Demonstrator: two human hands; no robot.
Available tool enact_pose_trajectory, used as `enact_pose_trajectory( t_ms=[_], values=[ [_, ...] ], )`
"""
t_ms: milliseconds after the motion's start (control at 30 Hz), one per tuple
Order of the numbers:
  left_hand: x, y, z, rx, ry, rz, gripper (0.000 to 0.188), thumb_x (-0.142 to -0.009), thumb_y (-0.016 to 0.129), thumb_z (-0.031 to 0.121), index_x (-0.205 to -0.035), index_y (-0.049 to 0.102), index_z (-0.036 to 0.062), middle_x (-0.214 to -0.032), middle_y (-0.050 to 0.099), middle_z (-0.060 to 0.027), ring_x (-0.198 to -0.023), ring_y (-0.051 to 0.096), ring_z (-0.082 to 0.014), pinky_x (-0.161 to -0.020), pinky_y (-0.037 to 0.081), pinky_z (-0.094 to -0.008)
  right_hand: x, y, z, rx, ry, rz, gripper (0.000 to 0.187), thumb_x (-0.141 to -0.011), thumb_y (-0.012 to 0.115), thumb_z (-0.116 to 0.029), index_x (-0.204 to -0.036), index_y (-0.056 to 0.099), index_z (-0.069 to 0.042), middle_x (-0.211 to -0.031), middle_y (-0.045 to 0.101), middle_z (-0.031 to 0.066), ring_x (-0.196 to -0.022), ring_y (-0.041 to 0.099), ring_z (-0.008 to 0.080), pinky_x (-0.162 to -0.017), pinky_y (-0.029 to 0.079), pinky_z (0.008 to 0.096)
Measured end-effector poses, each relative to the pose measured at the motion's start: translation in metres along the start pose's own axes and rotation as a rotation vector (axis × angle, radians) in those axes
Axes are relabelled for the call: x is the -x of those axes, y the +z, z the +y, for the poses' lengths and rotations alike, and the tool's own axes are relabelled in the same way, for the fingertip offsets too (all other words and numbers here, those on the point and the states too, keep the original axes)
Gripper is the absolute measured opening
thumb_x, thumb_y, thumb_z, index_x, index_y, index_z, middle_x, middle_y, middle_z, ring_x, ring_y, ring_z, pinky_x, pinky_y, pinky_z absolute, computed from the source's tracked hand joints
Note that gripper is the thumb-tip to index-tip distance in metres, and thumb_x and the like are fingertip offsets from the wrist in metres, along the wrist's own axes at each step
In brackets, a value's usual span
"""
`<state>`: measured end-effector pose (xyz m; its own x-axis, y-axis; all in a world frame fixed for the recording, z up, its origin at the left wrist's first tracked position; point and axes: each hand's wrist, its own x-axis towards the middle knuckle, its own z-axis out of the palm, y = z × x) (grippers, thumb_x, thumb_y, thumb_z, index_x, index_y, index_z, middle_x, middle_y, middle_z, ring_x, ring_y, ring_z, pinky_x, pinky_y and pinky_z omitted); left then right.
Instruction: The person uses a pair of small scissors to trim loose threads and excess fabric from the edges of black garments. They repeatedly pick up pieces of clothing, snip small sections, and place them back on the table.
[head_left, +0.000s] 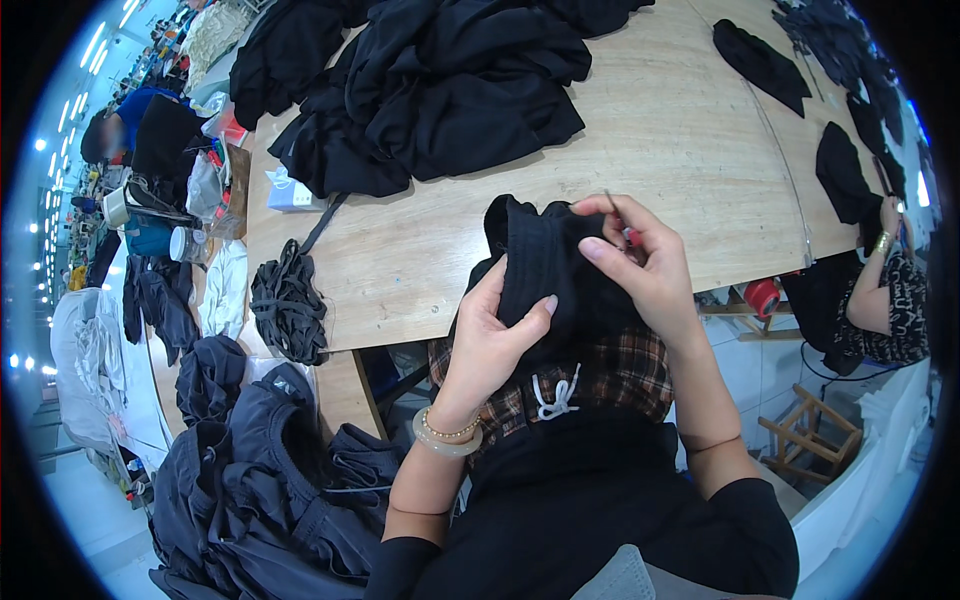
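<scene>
A black garment (pixel 545 260) with a gathered, stitched waistband is held up over my lap at the table's front edge. My left hand (pixel 500 335) grips its left side, thumb on the front of the band and fingers behind the cloth. On the other side, my right hand (pixel 645 262) has a small pair of thread snips (pixel 630 236) tucked in it, with a red part and a thin pointed metal tip showing. The right thumb and forefinger are also close to the garment's upper edge; whether they pinch the cloth I cannot tell.
A heap of black garments (pixel 450 90) covers the far part of the wooden table (pixel 400 270). Left lie a bundle of dark strips (pixel 288 305), a tissue box (pixel 292 192) and piled dark garments (pixel 250 490). At right, another person's arm (pixel 875 285) reaches toward black pieces; a wooden stool (pixel 815 435) stands below.
</scene>
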<state>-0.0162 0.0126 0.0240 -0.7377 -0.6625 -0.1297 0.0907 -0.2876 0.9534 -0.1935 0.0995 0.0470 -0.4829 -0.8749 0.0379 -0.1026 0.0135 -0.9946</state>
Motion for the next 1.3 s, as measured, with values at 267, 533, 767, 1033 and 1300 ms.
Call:
enact_pose_trajectory(
  t_ms=[267,533,767,1033,1300],
  values=[
    [0.003,-0.004,0.0,-0.134,-0.026,-0.021,0.039,-0.089,0.07,0.0,-0.126,0.062,-0.0069,-0.108,0.07,-0.0053,-0.098,0.061,-0.0069,-0.089,0.051,-0.0238,-0.018,0.015,0.0,0.081,-0.114,0.01,0.013,-0.09,0.076,-0.012,-0.091,0.071,0.001,-0.08,0.062,-0.0025,-0.073,0.05,0.0026,-0.067,0.042,0.0204],
    [0.005,-0.011,0.005,0.09,-0.076,0.098,0.026,-0.092,0.073,0.002,-0.115,0.066,-0.006,-0.101,0.071,-0.0024,-0.089,0.063,-0.0039,-0.079,0.052,-0.019,-0.014,0.013,0.009,0.197,-0.332,0.077,0.013,-0.086,0.077,-0.007,-0.087,0.067,0.001,-0.073,0.055,0.0001,-0.065,0.049,0.0068,-0.059,0.038,0.0222],
    [0.011,-0.014,-0.001,0.083,-0.08,0.013,0.022,-0.093,0.072,0.001,-0.113,0.068,-0.0059,-0.103,0.072,-0.0035,-0.09,0.064,-0.0043,-0.081,0.053,-0.0195,0.004,0.035,0.014,0.352,-0.462,0.072,0.01,-0.082,0.075,0.002,-0.086,0.066,0.0,-0.077,0.059,0.0066,-0.068,0.059,0.0127,-0.06,0.046,0.0272],
    [0.012,-0.014,0.006,0.075,-0.067,0.061,0.021,-0.093,0.07,0.001,-0.113,0.068,-0.0059,-0.101,0.071,-0.0019,-0.088,0.062,-0.0034,-0.079,0.052,-0.0191,-0.002,0.011,0.005,0.213,-0.297,0.095,0.007,-0.087,0.073,-0.002,-0.089,0.067,0.0,-0.08,0.059,0.0028,-0.072,0.056,0.0104,-0.065,0.043,0.0241],
    [0.012,-0.008,0.005,0.057,-0.078,0.067,0.02,-0.093,0.071,0.001,-0.112,0.068,-0.0052,-0.1,0.07,0.0001,-0.09,0.061,-0.0034,-0.079,0.051,-0.0197,-0.003,0.023,0.014,0.352,-0.478,0.09,0.025,-0.072,0.067,0.013,-0.094,0.065,0.001,-0.081,0.057,0.0083,-0.07,0.061,0.0193,-0.059,0.047,0.0289]
  ],
)
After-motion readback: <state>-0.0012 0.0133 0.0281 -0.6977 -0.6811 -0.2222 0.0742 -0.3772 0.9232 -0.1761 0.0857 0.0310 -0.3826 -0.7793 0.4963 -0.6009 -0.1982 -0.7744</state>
